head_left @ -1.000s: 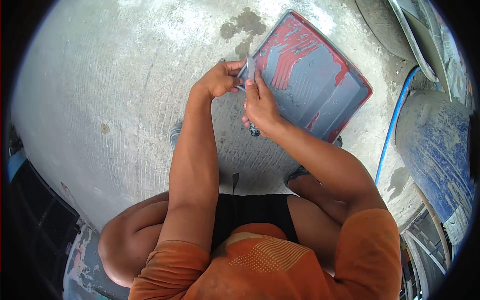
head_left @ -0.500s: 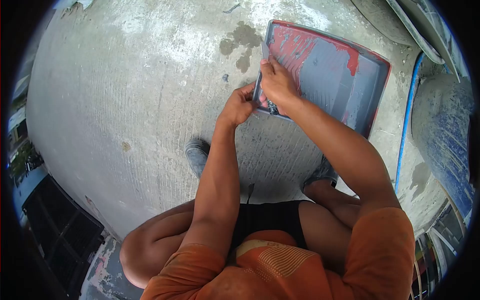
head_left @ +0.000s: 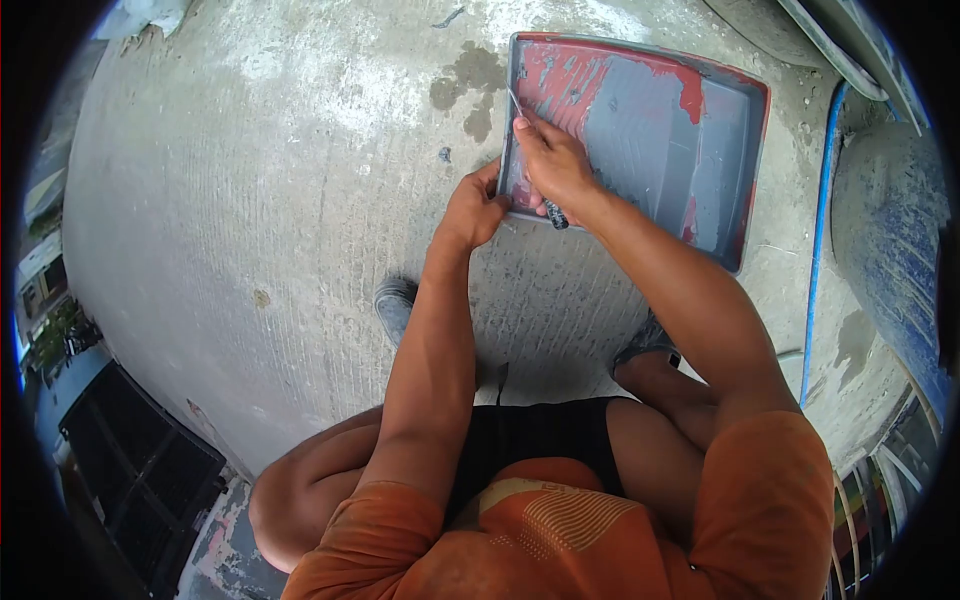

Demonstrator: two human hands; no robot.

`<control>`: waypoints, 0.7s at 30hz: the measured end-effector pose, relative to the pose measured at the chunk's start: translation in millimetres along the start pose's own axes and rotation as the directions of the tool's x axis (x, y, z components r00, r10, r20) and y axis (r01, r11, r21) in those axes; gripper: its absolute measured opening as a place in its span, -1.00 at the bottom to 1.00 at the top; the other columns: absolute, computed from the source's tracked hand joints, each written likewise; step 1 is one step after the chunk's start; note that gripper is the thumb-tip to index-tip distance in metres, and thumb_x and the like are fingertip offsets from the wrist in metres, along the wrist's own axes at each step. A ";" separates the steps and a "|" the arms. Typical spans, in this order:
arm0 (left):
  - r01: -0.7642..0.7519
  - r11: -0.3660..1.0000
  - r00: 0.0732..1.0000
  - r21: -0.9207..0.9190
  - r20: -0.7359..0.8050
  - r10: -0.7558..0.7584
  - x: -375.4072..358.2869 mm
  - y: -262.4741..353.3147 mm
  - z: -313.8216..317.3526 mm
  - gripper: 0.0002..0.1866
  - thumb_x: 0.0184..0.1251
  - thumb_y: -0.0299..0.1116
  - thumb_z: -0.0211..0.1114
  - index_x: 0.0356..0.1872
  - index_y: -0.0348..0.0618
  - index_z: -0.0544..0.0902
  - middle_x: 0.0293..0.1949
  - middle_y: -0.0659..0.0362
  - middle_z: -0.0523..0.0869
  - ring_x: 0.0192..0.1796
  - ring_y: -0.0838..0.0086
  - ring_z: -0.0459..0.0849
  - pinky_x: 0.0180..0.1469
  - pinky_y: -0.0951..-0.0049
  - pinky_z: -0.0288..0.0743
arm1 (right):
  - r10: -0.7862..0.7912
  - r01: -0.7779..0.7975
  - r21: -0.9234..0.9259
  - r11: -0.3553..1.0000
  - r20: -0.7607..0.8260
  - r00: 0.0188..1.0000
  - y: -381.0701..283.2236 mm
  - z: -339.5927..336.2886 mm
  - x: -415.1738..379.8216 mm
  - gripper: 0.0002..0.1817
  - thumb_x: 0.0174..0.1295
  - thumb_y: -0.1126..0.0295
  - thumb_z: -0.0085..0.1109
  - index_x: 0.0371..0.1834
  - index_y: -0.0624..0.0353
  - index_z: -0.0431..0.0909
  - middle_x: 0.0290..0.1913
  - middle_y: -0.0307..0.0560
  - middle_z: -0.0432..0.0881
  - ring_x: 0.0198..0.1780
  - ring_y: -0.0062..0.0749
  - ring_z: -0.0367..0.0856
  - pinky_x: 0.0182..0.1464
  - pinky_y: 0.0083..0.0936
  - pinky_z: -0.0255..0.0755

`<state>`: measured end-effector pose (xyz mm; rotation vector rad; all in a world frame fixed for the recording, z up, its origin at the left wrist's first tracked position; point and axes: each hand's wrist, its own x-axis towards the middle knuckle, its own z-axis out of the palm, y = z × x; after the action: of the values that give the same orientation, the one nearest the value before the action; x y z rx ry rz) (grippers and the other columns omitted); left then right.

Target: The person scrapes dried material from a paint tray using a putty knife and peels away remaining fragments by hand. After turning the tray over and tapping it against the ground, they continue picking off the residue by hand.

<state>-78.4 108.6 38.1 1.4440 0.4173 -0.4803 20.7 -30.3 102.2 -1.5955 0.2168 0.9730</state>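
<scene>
A paint tray [head_left: 640, 130], smeared with grey and red paint, lies on the concrete ground at the upper right of centre. My left hand [head_left: 474, 208] is closed on the tray's near left corner, its fingers partly hidden by the rim. Over the tray's left part, my right hand [head_left: 556, 165] is wrapped round a scraper with a dark, paint-spotted handle [head_left: 556, 214]. The scraper's thin blade [head_left: 515, 102] points away from me, beside the left inner wall.
A blue hose [head_left: 819, 240] runs along the ground right of the tray. Beyond it stands a blue, cement-stained drum [head_left: 890, 230]. My shoes [head_left: 396, 305] are on the concrete below the tray. A dark metal grille [head_left: 135, 470] is at lower left.
The tray appears slightly further left and up in view. My right hand has turned the scraper, so its blade now shows as a thin edge and more of the handle is visible.
</scene>
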 end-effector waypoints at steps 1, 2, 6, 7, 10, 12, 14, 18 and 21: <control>0.001 1.000 1.000 0.024 -0.014 -0.001 -1.9 3.4 3.7 -0.31 0.24 -0.82 0.09 0.44 -0.19 0.58 0.02 0.20 0.81 0.07 0.51 0.73 0.18 0.44 0.57 | -0.050 0.050 0.001 0.999 -0.083 0.995 -5.3 -2.9 16.6 -0.32 0.62 -0.08 0.03 0.62 0.13 0.34 -0.51 -0.20 0.49 -0.71 -0.49 0.41 -0.70 -0.41 0.36; -0.001 1.000 1.000 0.028 -0.013 0.002 -0.6 5.4 5.3 -0.31 0.24 -0.82 0.09 0.44 -0.19 0.58 0.02 0.20 0.81 0.07 0.51 0.73 0.18 0.44 0.57 | -0.051 0.055 0.049 0.997 -0.076 0.996 -9.7 -10.8 29.4 -0.30 0.61 -0.09 0.03 0.62 0.14 0.33 -0.49 -0.18 0.52 -0.70 -0.48 0.43 -0.69 -0.40 0.36; -0.044 0.988 0.998 0.146 -0.039 0.050 4.4 -17.2 4.9 -0.35 0.30 -0.77 0.13 0.46 -0.22 0.54 0.11 0.16 0.79 0.13 0.48 0.72 0.27 0.41 0.53 | -0.034 0.030 -0.108 0.994 -0.037 0.999 -23.7 -24.6 26.2 -0.30 0.61 -0.08 0.01 0.63 0.14 0.32 -0.46 -0.16 0.53 -0.69 -0.46 0.48 -0.69 -0.39 0.40; -0.047 0.991 0.996 0.123 -0.073 0.056 4.8 -17.8 4.5 -0.38 0.31 -0.73 0.15 0.43 -0.20 0.57 0.09 0.12 0.81 0.13 0.45 0.73 0.29 0.40 0.52 | 0.006 -0.003 -0.172 0.985 0.016 1.000 -22.4 -25.3 17.6 -0.31 0.62 -0.07 -0.01 0.63 0.14 0.31 -0.45 -0.15 0.53 -0.68 -0.45 0.50 -0.70 -0.39 0.41; -0.024 0.995 0.994 0.094 -0.102 0.033 3.6 -17.0 5.2 -0.44 0.39 -0.66 0.20 0.43 -0.20 0.57 0.09 0.09 0.81 0.12 0.40 0.74 0.30 0.37 0.52 | 0.102 -0.075 -0.263 0.962 0.093 0.990 2.5 -20.0 -15.9 -0.32 0.62 -0.06 -0.02 0.65 0.08 0.29 -0.41 -0.12 0.56 -0.68 -0.42 0.51 -0.71 -0.36 0.43; -0.039 0.989 0.990 0.139 -0.130 0.057 4.7 -17.0 6.5 -0.46 0.42 -0.64 0.20 0.43 -0.20 0.56 0.10 0.08 0.80 0.13 0.38 0.73 0.31 0.36 0.51 | 0.114 -0.081 -0.248 0.965 0.122 0.986 8.7 -20.7 -22.7 -0.32 0.61 -0.06 -0.03 0.66 0.04 0.28 -0.39 -0.10 0.58 -0.69 -0.40 0.52 -0.71 -0.35 0.44; -0.047 0.982 0.984 0.184 -0.160 0.078 4.5 -18.2 8.5 -0.48 0.45 -0.62 0.20 0.42 -0.20 0.56 0.11 0.07 0.80 0.15 0.37 0.72 0.32 0.35 0.50 | 0.129 -0.091 -0.233 0.968 0.155 0.979 12.6 -20.0 -26.0 -0.32 0.61 -0.06 -0.03 0.67 0.01 0.27 -0.37 -0.07 0.60 -0.69 -0.38 0.53 -0.71 -0.34 0.46; -0.056 0.975 0.986 0.214 -0.142 0.088 2.9 -15.4 4.9 -0.55 0.56 -0.61 0.16 0.43 -0.24 0.52 0.13 0.14 0.76 0.17 0.48 0.67 0.32 0.39 0.49 | 0.094 -0.078 -0.247 0.966 0.053 0.994 13.2 -4.1 -25.9 -0.33 0.61 -0.06 -0.06 0.68 -0.01 0.25 -0.35 -0.01 0.65 -0.68 -0.35 0.55 -0.70 -0.34 0.49; -0.058 0.978 0.988 0.201 -0.130 0.085 5.1 -15.1 3.5 -0.57 0.58 -0.58 0.16 0.41 -0.23 0.53 0.11 0.15 0.77 0.16 0.48 0.68 0.32 0.38 0.50 | 0.080 -0.073 -0.266 0.961 0.017 0.997 11.7 -0.5 -24.5 -0.32 0.62 -0.06 -0.07 0.68 0.01 0.25 -0.29 0.08 0.71 -0.66 -0.31 0.59 -0.69 -0.33 0.51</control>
<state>-82.5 103.8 23.1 1.6845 0.4350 -0.3722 -1.9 -43.1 110.4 -1.8272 0.1337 1.1197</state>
